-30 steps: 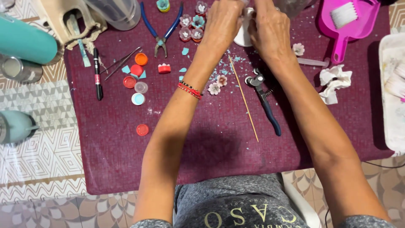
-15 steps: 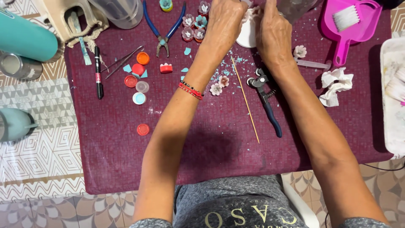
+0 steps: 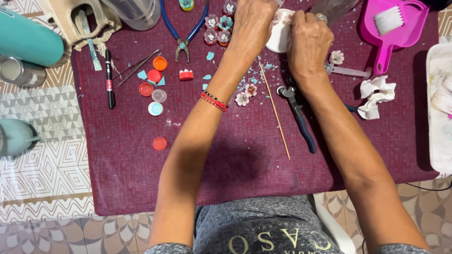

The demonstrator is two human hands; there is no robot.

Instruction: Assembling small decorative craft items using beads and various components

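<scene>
bare mat (image 3: 141,178) lies open near the body; bottle caps (image 3: 155,94), skewer (image 3: 275,110), pliers (image 3: 299,117) crowd farther up.

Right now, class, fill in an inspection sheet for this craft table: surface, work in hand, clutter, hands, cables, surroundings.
Surface: maroon mat on a patterned tablecloth, speckled with small teal chips.
Work in hand: white piece held between both hands at the far edge.
Clutter: blue pliers, dark cutters, wooden skewer, bottle caps, small clay flowers, black pen, pink dustpan with brush, crumpled tissue.
Hands: left hand and right hand both grip the white piece; ring on the right.
Cables: nothing seen.
Surroundings: teal bottle at left, white tray at right.
</scene>
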